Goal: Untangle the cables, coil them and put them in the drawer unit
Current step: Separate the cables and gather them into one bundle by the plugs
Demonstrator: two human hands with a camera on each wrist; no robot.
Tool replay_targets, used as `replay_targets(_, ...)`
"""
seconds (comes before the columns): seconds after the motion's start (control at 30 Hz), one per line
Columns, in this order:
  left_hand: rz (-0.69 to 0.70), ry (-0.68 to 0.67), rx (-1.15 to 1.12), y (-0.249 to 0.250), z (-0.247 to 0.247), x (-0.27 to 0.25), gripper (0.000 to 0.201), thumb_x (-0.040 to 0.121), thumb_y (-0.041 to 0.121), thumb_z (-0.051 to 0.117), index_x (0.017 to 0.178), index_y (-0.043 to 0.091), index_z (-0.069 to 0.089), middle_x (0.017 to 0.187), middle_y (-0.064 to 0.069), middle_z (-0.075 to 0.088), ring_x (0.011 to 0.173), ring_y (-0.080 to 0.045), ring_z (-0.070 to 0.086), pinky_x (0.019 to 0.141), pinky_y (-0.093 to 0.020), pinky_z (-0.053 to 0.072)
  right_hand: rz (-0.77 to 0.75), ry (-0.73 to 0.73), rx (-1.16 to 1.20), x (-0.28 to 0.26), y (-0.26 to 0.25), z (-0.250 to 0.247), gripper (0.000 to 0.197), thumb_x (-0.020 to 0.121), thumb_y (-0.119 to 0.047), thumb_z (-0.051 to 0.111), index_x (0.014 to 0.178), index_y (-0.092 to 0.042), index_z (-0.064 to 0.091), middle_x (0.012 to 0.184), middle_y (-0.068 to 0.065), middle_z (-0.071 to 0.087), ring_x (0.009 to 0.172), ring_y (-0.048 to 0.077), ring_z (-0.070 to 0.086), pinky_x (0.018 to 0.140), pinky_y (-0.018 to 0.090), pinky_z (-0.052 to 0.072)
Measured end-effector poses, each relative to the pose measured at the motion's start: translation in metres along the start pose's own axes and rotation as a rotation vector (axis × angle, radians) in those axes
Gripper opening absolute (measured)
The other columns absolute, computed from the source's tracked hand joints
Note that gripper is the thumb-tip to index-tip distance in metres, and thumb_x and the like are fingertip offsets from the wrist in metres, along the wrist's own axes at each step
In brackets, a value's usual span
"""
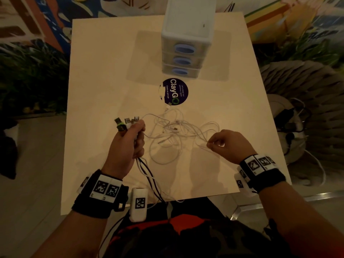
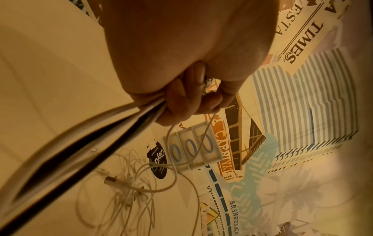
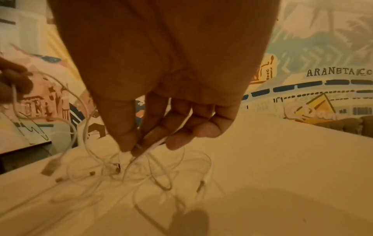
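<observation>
A tangle of thin white cables (image 1: 171,131) lies on the pale table (image 1: 104,71), between my two hands. My left hand (image 1: 128,140) grips a bunch of cables; their USB plugs (image 1: 128,121) stick out above the fist, and white and black cords (image 1: 149,175) trail down past the near edge. In the left wrist view my fingers (image 2: 181,99) curl round those cords (image 2: 101,127). My right hand (image 1: 221,144) pinches one white strand of the tangle between thumb and fingertips (image 3: 137,146). The white drawer unit (image 1: 186,43) stands at the table's far side with three blue-handled drawers, all closed.
A round dark sticker (image 1: 175,92) marked "ClayGo" sits on the table just in front of the drawer unit. A white tagged device (image 1: 139,203) hangs at my chest by the near edge. Painted walls surround the table; a grey woven seat (image 1: 301,94) with more cords is on the right.
</observation>
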State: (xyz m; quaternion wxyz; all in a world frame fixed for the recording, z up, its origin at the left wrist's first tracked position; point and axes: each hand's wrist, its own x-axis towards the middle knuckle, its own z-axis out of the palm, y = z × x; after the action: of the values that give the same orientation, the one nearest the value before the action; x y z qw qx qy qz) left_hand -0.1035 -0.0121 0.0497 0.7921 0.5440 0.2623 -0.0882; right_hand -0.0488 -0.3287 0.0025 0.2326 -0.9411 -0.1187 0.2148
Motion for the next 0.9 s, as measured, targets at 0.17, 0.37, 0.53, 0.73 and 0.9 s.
replay_targets(0.17, 0.036, -0.058, 0.009, 0.008, 0.003, -0.009, 0.023, 0.093, 0.036, 0.057, 0.082, 0.016, 0.058, 0.061, -0.003, 0.03, 0.043, -0.009, 0.019, 0.043, -0.025, 0.016, 0.252, 0.164, 0.056, 0.014, 0.012, 0.005, 0.018, 0.095, -0.043, 0.062, 0.091, -0.026, 0.068, 0.073, -0.008, 0.064, 0.08, 0.02, 0.062, 0.069, 0.029, 0.043)
replay_targets(0.37, 0.113, -0.064, 0.016, 0.019, 0.004, -0.015, 0.025, 0.099, 0.035, 0.052, 0.084, 0.015, 0.056, 0.056, 0.003, 0.037, 0.044, -0.008, 0.023, 0.043, -0.024, 0.02, 0.306, 0.228, 0.038, 0.033, 0.017, -0.009, 0.018, 0.095, -0.044, 0.058, 0.091, -0.028, 0.066, 0.082, -0.002, 0.067, 0.088, 0.026, 0.063, 0.073, 0.03, 0.043)
replay_targets(0.53, 0.174, -0.081, -0.006, 0.029, 0.003, -0.02, 0.025, 0.099, 0.035, 0.05, 0.083, 0.016, 0.055, 0.054, 0.005, 0.037, 0.043, -0.008, 0.024, 0.042, -0.022, 0.024, 0.373, 0.26, 0.048, 0.044, 0.02, -0.023, 0.021, 0.092, -0.045, 0.059, 0.093, -0.026, 0.069, 0.094, 0.004, 0.074, 0.096, 0.03, 0.066, 0.082, 0.035, 0.05)
replay_targets(0.73, 0.189, -0.106, -0.012, 0.034, 0.005, -0.024, 0.024, 0.098, 0.031, 0.049, 0.08, 0.016, 0.052, 0.054, 0.007, 0.037, 0.043, -0.006, 0.026, 0.042, -0.021, 0.025, 0.295, 0.073, 0.045, 0.047, 0.006, -0.023, 0.01, 0.092, -0.039, 0.061, 0.097, -0.031, 0.065, 0.085, -0.006, 0.067, 0.093, 0.025, 0.065, 0.074, 0.03, 0.043)
replay_targets(0.9, 0.205, -0.167, 0.005, 0.037, 0.005, -0.026, 0.026, 0.091, 0.038, 0.059, 0.08, 0.016, 0.052, 0.056, 0.008, 0.037, 0.044, -0.005, 0.028, 0.043, -0.022, 0.022, -0.047, 0.255, 0.152, 0.041, -0.034, -0.031, 0.055, 0.071, -0.033, 0.06, 0.126, -0.034, 0.06, 0.079, -0.012, 0.051, 0.078, 0.012, 0.052, 0.076, 0.032, 0.042)
